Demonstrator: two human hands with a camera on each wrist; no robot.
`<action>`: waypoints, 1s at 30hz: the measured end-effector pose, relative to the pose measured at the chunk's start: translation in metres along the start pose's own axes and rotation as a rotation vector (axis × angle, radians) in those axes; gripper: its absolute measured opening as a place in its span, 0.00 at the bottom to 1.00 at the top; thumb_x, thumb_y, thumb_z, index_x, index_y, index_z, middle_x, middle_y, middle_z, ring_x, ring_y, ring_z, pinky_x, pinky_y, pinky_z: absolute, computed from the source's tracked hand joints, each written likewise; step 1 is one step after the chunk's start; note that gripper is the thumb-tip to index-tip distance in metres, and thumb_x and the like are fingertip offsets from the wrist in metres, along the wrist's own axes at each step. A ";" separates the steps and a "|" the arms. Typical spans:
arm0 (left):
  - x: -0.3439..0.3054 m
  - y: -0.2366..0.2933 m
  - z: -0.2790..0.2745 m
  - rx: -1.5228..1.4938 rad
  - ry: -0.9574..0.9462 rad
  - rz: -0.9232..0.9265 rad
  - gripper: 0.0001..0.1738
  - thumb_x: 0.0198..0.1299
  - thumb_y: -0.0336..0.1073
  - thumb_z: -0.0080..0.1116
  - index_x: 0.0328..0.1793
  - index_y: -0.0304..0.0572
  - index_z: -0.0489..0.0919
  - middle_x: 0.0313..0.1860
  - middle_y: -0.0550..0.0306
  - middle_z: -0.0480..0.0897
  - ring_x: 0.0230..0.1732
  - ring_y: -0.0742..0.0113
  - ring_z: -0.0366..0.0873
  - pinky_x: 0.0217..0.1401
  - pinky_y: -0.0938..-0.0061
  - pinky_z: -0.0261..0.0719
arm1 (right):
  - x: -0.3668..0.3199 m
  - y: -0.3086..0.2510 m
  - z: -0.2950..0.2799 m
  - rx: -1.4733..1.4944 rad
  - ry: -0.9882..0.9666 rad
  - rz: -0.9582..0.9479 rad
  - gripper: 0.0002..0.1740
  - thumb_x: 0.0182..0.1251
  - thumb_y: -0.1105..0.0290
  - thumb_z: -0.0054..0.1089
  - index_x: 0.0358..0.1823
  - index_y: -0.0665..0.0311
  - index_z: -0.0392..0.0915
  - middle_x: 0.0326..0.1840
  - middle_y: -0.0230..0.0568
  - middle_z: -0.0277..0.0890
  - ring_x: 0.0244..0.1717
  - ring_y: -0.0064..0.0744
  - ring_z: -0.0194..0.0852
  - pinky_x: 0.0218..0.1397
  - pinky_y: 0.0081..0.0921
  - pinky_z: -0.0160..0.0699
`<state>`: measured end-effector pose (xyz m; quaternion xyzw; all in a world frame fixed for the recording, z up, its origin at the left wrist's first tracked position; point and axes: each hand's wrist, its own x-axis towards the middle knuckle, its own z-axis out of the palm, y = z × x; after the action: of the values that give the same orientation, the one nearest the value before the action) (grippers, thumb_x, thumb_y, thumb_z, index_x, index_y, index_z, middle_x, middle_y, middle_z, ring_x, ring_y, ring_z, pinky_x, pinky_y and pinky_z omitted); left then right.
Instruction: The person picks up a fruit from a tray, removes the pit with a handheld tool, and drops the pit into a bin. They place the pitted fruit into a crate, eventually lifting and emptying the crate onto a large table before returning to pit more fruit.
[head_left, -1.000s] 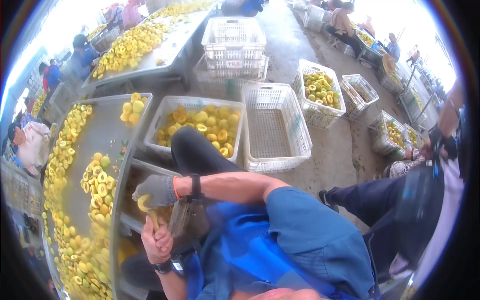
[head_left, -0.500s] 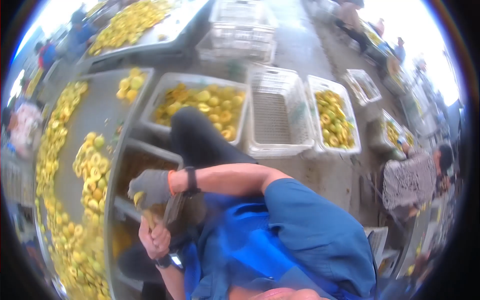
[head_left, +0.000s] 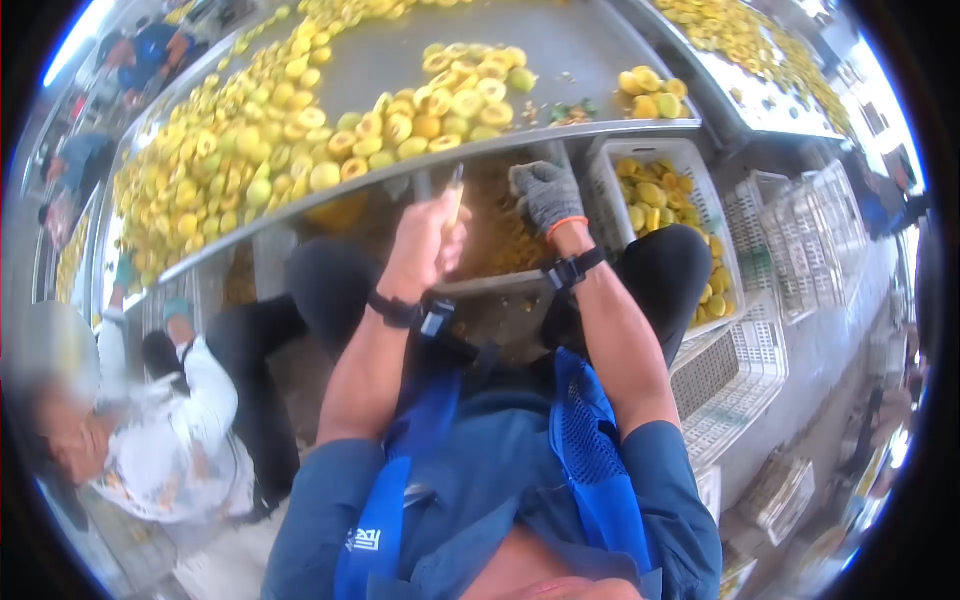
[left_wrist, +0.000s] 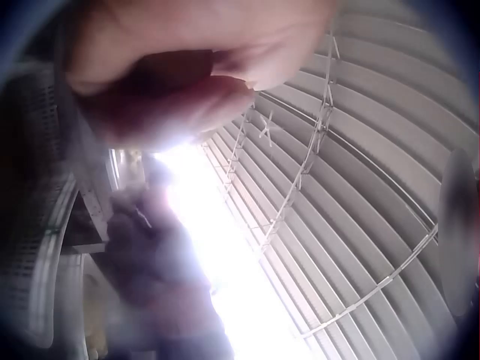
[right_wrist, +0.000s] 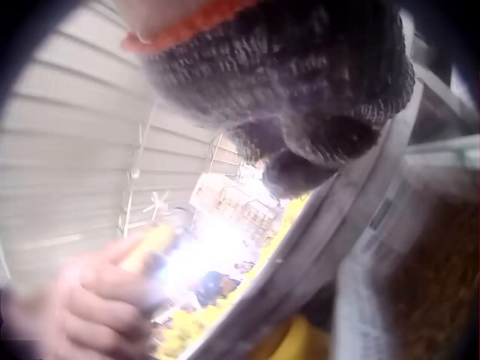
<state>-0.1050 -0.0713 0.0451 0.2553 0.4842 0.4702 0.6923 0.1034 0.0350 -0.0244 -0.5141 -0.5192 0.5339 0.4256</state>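
Observation:
In the head view my bare left hand (head_left: 430, 240) grips the pale handle of a small tool (head_left: 455, 205) with a thin metal tip pointing up. The pale handle (right_wrist: 150, 247) also sticks out of that fist in the right wrist view. My right hand (head_left: 548, 195), in a grey knitted glove with an orange cuff, is a short way to the right. Its gloved fingers (right_wrist: 300, 172) are curled in, and no fruit shows in them. Beneath both hands sits a crate (head_left: 495, 285) of brown bits. Just beyond, halved yellow fruits (head_left: 400, 128) with hollow centres lie heaped on the metal table.
The raised metal table edge (head_left: 370, 185) runs in front of the hands. A white crate of yellow fruit (head_left: 725, 200) stands by the right knee, with an unfilled crate (head_left: 735, 385) and stacked crates (head_left: 815, 230) beyond. Another person (head_left: 170, 430) sits close on the left.
The head view has swung round toward the table. Earlier the gloved right hand held a yellow fruit piece against the tool; now the hands are apart and the fruit no longer shows there.

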 end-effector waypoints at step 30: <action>0.022 0.019 -0.059 0.949 0.452 0.390 0.14 0.65 0.39 0.68 0.41 0.32 0.83 0.25 0.39 0.80 0.26 0.43 0.77 0.33 0.62 0.76 | 0.085 0.230 0.157 -1.080 -0.843 -0.151 0.21 0.69 0.58 0.55 0.52 0.64 0.88 0.55 0.58 0.85 0.57 0.55 0.85 0.61 0.45 0.81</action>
<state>-0.1646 -0.0494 0.0275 0.5166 0.7228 0.3633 0.2805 -0.0429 0.0776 -0.2723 -0.3651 -0.8681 0.3234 -0.0924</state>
